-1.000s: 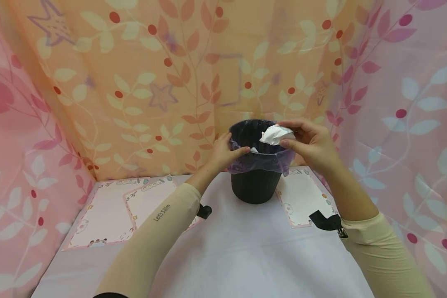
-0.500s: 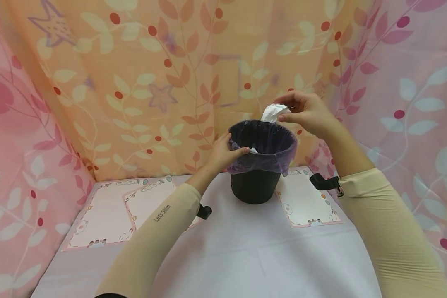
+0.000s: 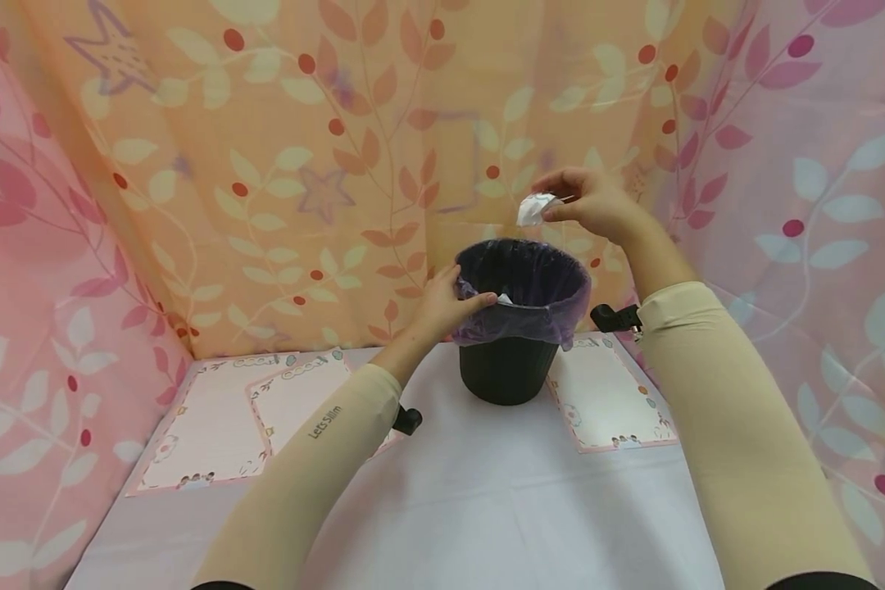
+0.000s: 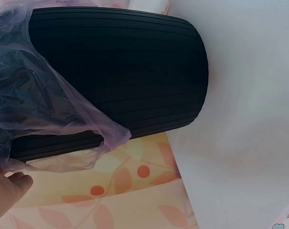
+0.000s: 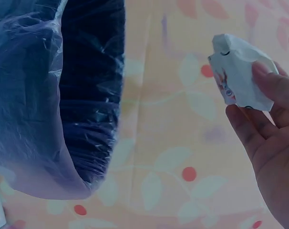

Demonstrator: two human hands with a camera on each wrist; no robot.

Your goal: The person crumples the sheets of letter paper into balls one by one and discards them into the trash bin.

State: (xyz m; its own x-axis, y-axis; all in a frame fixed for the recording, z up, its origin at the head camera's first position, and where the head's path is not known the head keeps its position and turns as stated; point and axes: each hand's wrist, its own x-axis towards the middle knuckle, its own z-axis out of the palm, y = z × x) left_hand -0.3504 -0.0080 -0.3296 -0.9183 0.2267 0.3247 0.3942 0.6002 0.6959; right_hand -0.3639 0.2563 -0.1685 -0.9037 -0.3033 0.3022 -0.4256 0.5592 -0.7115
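A black ribbed trash bin (image 3: 507, 373) stands upright on the table, lined with a thin purple bag (image 3: 553, 324) folded over its rim. My left hand (image 3: 442, 303) grips the bin's left rim through the bag, thumb toward the front. By that thumb shows a small white scrap (image 3: 505, 300); what it belongs to is hidden. Above the bin's right back side, my right hand (image 3: 597, 205) pinches a crumpled sheet of paper (image 3: 535, 209) between thumb and fingers. In the right wrist view this crumpled paper (image 5: 240, 71) shows printed marks and is apart from the bin.
Two sheets of paper with decorated borders (image 3: 206, 418) lie overlapping at the left. Another bordered sheet (image 3: 608, 401) lies right of the bin. White cloth (image 3: 516, 516) covers the table. A patterned curtain (image 3: 265, 205) hangs close behind and at both sides.
My right hand has lifted the crumpled paper from the bin's mouth up to above its rim, then slightly left. My left hand keeps its hold on the rim.
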